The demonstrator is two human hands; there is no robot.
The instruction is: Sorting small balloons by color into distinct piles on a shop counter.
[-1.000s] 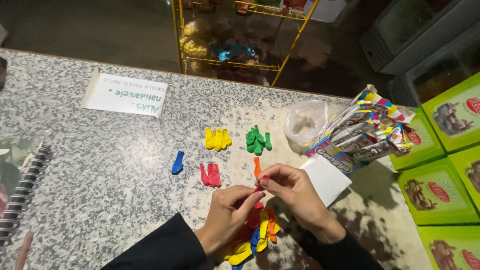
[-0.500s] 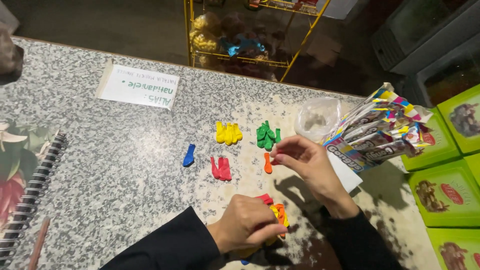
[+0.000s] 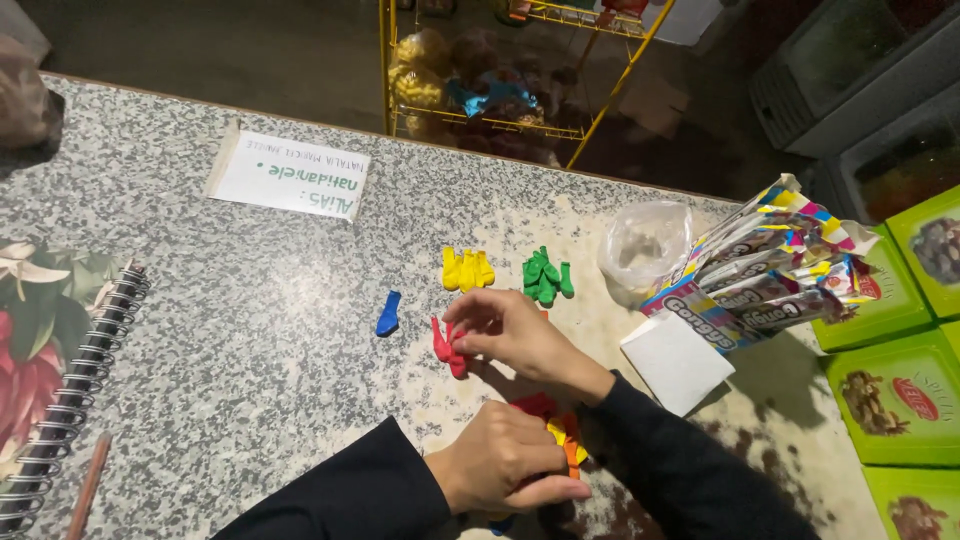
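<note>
Head view: speckled granite tabletop (image 3: 250, 330) carries sorted balloons. Left hand (image 3: 505, 468), grip closed over a mixed balloon heap (image 3: 562, 440). Right hand (image 3: 510, 330), grip pinched on red balloons (image 3: 445, 348), their long axes running roughly toward the far edge, beside a blue balloon (image 3: 388, 314).

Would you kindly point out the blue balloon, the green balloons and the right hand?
blue balloon (image 3: 388, 314), head view, middle of its body.
green balloons (image 3: 545, 277), head view, centre of the pile.
right hand (image 3: 505, 331), head view, back of the hand.
</note>
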